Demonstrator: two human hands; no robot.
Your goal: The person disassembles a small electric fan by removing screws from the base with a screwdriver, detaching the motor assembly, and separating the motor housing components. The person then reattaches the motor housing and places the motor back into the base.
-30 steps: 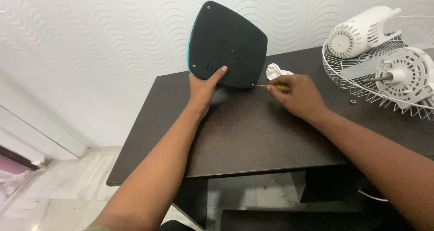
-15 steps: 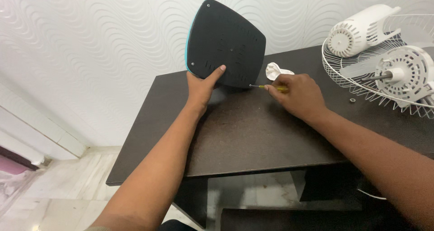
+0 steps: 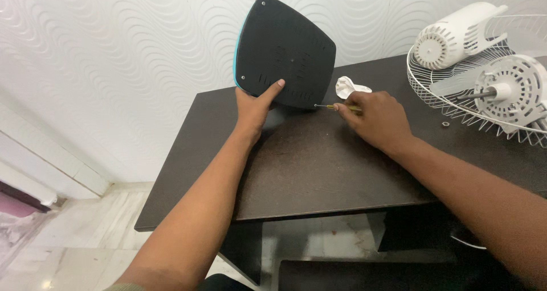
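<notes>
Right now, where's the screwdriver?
Head view, centre: screwdriver in the right hand, tip at the lower right corner of the black base.

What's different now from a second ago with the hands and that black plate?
Hardly anything. The right hand has crept slightly nearer the black plate, so less of the yellow screwdriver handle shows. The left hand still props the plate upright on the table, and the tip stays at its lower corner. The white fan parts have not moved.
</notes>
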